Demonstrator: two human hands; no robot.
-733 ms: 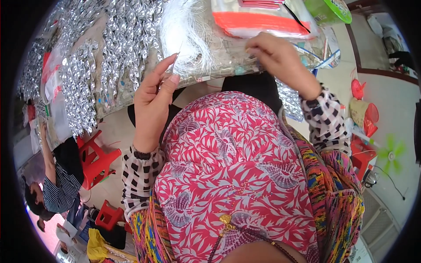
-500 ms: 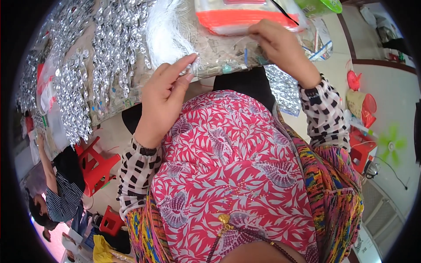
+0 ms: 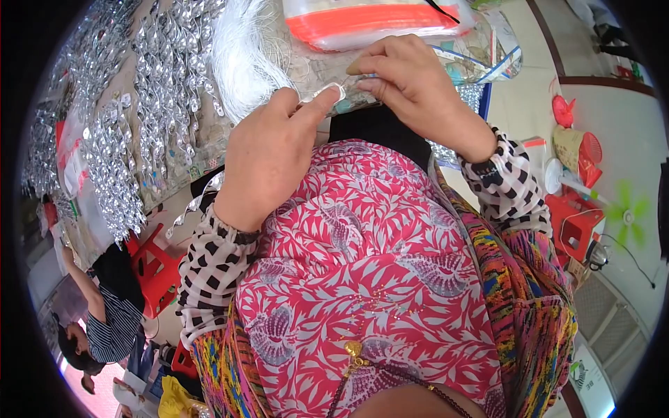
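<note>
My left hand (image 3: 268, 153) is closed near the table's front edge, thumb and forefinger pinched on a silver twisted strand. A small whitish loop (image 3: 336, 89) shows at its fingertip, and the strand's shiny tail (image 3: 197, 205) hangs out beside the wrist. Just to the right, my right hand (image 3: 411, 87) is pinched close to that loop. Something thin shows at its fingertips, too fine to make out. A bundle of white thread (image 3: 240, 66) lies on the table just beyond my left hand.
Many silver twisted strands (image 3: 171, 83) cover the table's left side. A clear plastic bag with an orange-red band (image 3: 376, 26) lies at the back. Red stools (image 3: 155, 268) and a person in a striped shirt (image 3: 124, 313) are at left; a green fan (image 3: 627, 214) stands at right.
My right hand has come left and down, close to my left fingertips. My left hand has turned and shifted slightly right; a silver strand's tail now shows by its wrist.
</note>
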